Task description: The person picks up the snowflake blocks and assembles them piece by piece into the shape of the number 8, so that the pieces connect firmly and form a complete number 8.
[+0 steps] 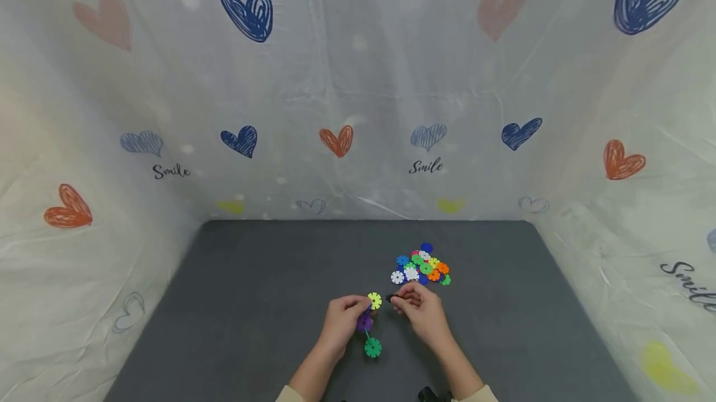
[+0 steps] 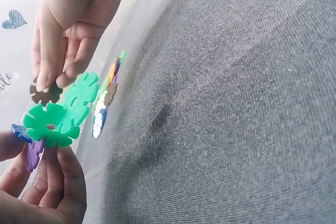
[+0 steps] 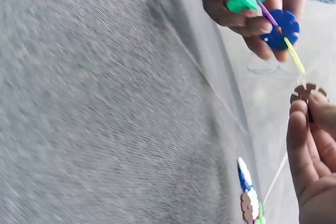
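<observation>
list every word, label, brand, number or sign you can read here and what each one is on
"Smile": black script on the white heart-printed sheeting, left side
"Smile": same sheeting, right of centre
"Smile": sheeting at far right, slanting down to the picture's edge
"ile": sheeting, word cut off in the left wrist view
No lettering can be made out on the multicoloured notched plastic discs.

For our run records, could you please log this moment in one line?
left grip: holds linked discs; right grip: pinches brown disc; brown disc: apart from linked discs; disc pile: on table, beyond right grip
</observation>
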`<state>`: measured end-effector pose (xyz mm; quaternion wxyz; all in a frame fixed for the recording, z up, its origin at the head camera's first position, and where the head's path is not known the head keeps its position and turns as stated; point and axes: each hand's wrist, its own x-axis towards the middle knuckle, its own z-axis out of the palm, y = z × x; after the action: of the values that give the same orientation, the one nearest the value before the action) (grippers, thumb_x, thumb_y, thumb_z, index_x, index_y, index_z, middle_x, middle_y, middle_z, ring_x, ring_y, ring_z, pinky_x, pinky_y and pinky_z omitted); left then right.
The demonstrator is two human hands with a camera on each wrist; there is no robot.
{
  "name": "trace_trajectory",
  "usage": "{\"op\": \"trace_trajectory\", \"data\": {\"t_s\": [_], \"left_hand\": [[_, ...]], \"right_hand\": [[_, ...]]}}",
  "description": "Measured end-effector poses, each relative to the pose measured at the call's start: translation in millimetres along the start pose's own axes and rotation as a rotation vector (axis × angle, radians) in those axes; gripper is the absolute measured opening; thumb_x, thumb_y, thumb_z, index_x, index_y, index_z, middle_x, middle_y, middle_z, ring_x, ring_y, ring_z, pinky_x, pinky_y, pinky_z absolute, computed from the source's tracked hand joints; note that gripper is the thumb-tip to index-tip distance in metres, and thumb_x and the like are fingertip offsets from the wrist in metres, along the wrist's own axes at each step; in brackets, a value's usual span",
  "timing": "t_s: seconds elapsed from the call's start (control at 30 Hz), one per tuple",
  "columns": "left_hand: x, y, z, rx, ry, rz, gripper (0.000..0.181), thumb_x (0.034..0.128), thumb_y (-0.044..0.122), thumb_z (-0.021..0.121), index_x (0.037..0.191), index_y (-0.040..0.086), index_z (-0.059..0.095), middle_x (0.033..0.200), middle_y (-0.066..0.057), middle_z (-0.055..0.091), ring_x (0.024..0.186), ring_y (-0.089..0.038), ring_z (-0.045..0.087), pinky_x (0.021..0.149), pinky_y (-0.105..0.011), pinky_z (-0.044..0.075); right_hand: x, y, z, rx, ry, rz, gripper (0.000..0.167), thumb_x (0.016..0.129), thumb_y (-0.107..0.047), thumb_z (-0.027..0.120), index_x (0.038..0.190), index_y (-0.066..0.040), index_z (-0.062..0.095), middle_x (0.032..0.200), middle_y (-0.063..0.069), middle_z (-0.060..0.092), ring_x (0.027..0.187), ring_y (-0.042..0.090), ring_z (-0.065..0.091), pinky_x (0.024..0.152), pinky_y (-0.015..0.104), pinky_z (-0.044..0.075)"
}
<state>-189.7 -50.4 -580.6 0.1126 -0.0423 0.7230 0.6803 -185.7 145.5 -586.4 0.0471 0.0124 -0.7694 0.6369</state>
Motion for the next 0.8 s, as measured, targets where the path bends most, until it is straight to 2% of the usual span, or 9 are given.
{"op": "trace_trajectory", "data": {"t_s": [0.23, 0.37, 0.5, 0.6, 0.67, 0.8], "left_hand": [[6.4, 5.0, -4.9, 0.035, -0.006, 0.039, 0.027, 0.0956, 0.028, 0.07, 0.099, 0.002, 0.078, 0.09, -0.015, 0.076, 0.081, -0.02, 0.071, 0.074, -0.029, 0.055], [4.7, 6.8, -5.8, 0.059, -0.008, 0.049, 0.026, 0.095, 0.027, 0.071, 0.098, 0.003, 0.079, 0.088, -0.011, 0.076, 0.081, -0.017, 0.069, 0.074, -0.029, 0.055], [0.1, 6.9, -5.5, 0.023, -0.025, 0.03, 0.027, 0.0969, 0.024, 0.068, 0.101, -0.002, 0.077, 0.087, -0.014, 0.075, 0.074, -0.014, 0.069, 0.069, -0.027, 0.056], [-2.8, 6.1, -5.0, -0.024, -0.039, -0.006, 0.028, 0.0986, 0.021, 0.066, 0.103, -0.004, 0.075, 0.086, -0.015, 0.075, 0.069, -0.013, 0.068, 0.065, -0.027, 0.057], [-4.4, 4.7, -4.5, -0.041, -0.042, -0.019, 0.027, 0.0993, 0.019, 0.065, 0.103, -0.006, 0.075, 0.084, -0.014, 0.075, 0.066, -0.012, 0.068, 0.064, -0.027, 0.056], [-7.4, 1.0, -2.9, -0.053, -0.027, -0.044, 0.024, 0.0984, 0.015, 0.065, 0.1, -0.006, 0.075, 0.08, -0.009, 0.074, 0.064, -0.012, 0.067, 0.063, -0.026, 0.056]], "right_hand": [[2.8, -7.1, 9.5, -0.022, -0.013, -0.059, 0.008, 0.089, -0.008, 0.075, 0.089, -0.013, 0.069, 0.085, 0.004, 0.072, 0.076, 0.028, 0.072, 0.067, 0.026, 0.058], [2.3, -6.1, 9.7, -0.057, -0.02, -0.114, 0.009, 0.088, -0.01, 0.076, 0.089, -0.017, 0.071, 0.087, 0.0, 0.074, 0.076, 0.022, 0.072, 0.068, 0.024, 0.058], [-1.0, -4.6, 9.7, -0.065, -0.023, -0.11, 0.011, 0.087, -0.009, 0.077, 0.087, -0.019, 0.073, 0.087, -0.001, 0.076, 0.075, 0.017, 0.073, 0.067, 0.024, 0.058], [-4.5, -3.5, 10.4, -0.045, -0.024, -0.114, 0.012, 0.087, -0.007, 0.077, 0.086, -0.019, 0.073, 0.086, 0.001, 0.077, 0.074, 0.015, 0.073, 0.066, 0.025, 0.058], [-6.6, -2.8, 11.5, -0.042, -0.019, -0.137, 0.012, 0.087, -0.006, 0.077, 0.085, -0.018, 0.074, 0.086, 0.002, 0.077, 0.073, 0.015, 0.073, 0.066, 0.026, 0.058], [-11.6, -1.3, 14.2, -0.105, -0.012, -0.206, 0.009, 0.086, -0.007, 0.078, 0.084, -0.015, 0.074, 0.083, 0.0, 0.077, 0.07, 0.01, 0.072, 0.061, 0.025, 0.057]]}}
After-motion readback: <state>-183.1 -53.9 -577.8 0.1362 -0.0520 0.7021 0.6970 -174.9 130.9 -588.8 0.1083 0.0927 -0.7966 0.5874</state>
